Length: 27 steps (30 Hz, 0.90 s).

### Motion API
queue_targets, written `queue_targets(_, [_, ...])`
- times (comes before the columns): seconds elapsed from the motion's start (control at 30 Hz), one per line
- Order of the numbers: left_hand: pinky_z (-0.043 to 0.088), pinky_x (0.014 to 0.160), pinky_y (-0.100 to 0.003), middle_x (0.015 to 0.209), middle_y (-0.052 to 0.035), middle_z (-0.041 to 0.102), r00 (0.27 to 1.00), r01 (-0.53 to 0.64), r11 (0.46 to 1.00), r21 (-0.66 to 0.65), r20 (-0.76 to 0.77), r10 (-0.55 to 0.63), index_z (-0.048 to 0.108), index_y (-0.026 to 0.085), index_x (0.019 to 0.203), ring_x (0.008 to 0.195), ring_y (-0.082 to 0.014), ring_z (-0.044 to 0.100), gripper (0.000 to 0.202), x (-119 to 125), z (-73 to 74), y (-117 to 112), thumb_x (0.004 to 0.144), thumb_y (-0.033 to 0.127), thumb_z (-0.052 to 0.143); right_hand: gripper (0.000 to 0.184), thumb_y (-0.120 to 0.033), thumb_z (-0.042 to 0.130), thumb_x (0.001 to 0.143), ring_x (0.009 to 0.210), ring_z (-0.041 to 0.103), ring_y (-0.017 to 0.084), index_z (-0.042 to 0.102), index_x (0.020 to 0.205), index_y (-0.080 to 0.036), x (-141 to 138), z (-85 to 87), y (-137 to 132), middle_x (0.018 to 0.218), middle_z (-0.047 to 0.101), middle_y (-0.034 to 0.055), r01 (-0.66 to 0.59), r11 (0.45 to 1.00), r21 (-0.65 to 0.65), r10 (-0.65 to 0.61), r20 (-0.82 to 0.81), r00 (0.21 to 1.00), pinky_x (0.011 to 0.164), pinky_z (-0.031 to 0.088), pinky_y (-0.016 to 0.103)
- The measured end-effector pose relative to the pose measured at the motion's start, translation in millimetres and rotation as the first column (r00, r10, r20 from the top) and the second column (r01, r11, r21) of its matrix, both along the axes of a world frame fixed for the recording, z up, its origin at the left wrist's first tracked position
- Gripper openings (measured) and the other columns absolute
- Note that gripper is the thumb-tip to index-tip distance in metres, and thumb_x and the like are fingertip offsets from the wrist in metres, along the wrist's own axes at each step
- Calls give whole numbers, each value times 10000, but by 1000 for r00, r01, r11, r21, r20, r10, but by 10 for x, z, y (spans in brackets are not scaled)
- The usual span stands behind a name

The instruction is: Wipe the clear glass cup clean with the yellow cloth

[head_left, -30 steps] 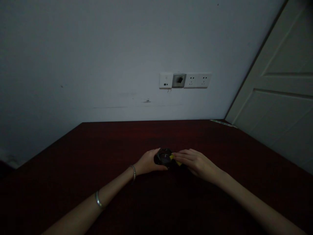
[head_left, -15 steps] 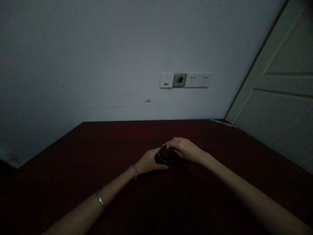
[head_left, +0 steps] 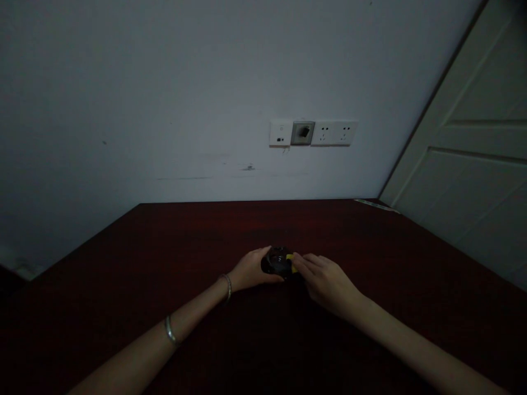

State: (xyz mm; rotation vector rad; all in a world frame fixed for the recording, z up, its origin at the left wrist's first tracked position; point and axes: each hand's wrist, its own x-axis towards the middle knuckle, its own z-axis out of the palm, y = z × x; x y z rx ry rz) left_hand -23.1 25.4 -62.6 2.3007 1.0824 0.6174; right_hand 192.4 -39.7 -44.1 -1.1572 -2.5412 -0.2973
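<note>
A small round dark object [head_left: 277,261] sits on the dark red table [head_left: 164,258] in dim light. My left hand [head_left: 249,270] curls round its left side, thumb below and fingers above. A bracelet is on that wrist and another band sits further up the forearm. My right hand [head_left: 325,277] comes in from the right, its fingertips pinched on a small yellow piece [head_left: 290,259] at the object's right edge. What the yellow piece is I cannot make out.
A white wall stands behind the table with a row of sockets and a switch plate [head_left: 313,133]. A pale panelled door [head_left: 473,159] stands at the right. A thin light strip [head_left: 376,204] lies at the table's far right corner.
My right hand was over the top of the dark object half a second ago; it has dropped back to the object's right side, fingertips on the yellow piece. The left hand has stayed put.
</note>
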Motion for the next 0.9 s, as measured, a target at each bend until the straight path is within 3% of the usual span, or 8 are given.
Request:
queue_targets(0.17, [482, 866, -370, 1091, -81, 668, 999, 15, 1000, -5, 36, -14, 563, 190, 1142, 1000, -259, 628, 656, -15, 3, -5, 600, 496, 768, 433, -11, 476, 708, 826, 639, 264, 591, 1122, -65, -132, 9, -115, 977, 693, 155, 77, 997, 18, -76, -22, 997, 686, 547, 375])
queue_targets(0.33, [487, 845, -368, 1065, -74, 673, 999, 20, 1000, -12, 37, -20, 577, 195, 1122, 966, -254, 638, 640, -12, 2, -3, 595, 504, 766, 262, -145, 479, 830, 746, 654, 213, 640, 1036, -172, -61, 192, -107, 884, 697, 87, 129, 988, -90, -141, -150, 979, 626, 524, 313])
queue_targets(0.57, [456, 931, -399, 1184, -89, 629, 997, 56, 998, -11, 57, -56, 526, 205, 1212, 1076, -266, 597, 691, -15, -26, -3, 624, 488, 755, 267, -358, 527, 847, 816, 663, 229, 673, 970, -172, 252, 262, 158, 920, 705, 83, 215, 958, -190, -282, -488, 826, 727, 514, 349])
queue_targets(0.77, [370, 1034, -467, 1357, -196, 486, 1000, 7, 997, -80, 20, -5, 321, 139, 1396, 1248, -338, 464, 1053, -25, -74, 15, 539, 527, 795, 280, -381, 548, 830, 794, 673, 229, 689, 952, -172, 287, 245, 217, 902, 721, 74, 208, 948, -239, -307, -529, 791, 709, 514, 343])
queue_targets(0.9, [323, 1073, -466, 1392, -211, 441, 998, 21, 991, -132, 60, -14, 242, 142, 1431, 1292, -331, 415, 1154, -29, -81, 12, 500, 487, 829, 288, -381, 570, 813, 797, 667, 240, 699, 956, -166, 243, 315, 200, 897, 719, 83, 185, 949, -256, -302, -566, 767, 735, 503, 367])
